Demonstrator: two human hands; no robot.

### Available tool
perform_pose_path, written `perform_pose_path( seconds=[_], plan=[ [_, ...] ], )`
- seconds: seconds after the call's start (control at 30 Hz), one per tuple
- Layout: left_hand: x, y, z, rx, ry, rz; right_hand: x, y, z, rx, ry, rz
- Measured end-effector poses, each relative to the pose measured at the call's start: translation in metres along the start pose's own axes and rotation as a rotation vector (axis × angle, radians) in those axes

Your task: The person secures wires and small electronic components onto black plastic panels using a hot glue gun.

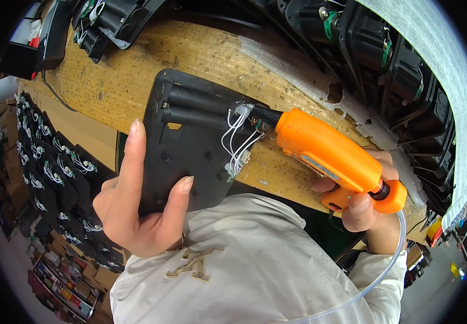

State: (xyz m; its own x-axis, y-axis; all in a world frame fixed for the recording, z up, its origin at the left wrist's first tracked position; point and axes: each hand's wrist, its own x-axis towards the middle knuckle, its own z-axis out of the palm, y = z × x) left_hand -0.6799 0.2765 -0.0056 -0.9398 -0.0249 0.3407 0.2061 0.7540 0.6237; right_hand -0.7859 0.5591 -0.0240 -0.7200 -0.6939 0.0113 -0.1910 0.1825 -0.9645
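One black plastic panel (187, 143) lies on a worn wooden bench (136, 70), its white wires (239, 141) at the nozzle of one orange glue gun (333, 159). Left hand (136, 202) grips the panel's edge; right hand (366, 202) clenches the gun — best kept steady, the panel pinned flat. Stacked similar panels (55, 173) sit left — too many to count.

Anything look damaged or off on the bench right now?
Yes: the wooden benchtop is worn, with a torn hole in its pale foam strip just beyond the orange glue gun. The black panel looks intact.
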Motion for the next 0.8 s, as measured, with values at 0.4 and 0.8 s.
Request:
perform_pose_path(
  seconds=[0.4,0.8],
  plan=[
    [-0.001,0.008,0.006,-0.085,0.103,-0.131,-0.002,0.002,0.010,-0.049,0.011,-0.102],
    [0.000,0.031,0.006,-0.046,0.142,-0.258,-0.009,0.001,0.020,0.025,0.182,-0.022]
  ],
)
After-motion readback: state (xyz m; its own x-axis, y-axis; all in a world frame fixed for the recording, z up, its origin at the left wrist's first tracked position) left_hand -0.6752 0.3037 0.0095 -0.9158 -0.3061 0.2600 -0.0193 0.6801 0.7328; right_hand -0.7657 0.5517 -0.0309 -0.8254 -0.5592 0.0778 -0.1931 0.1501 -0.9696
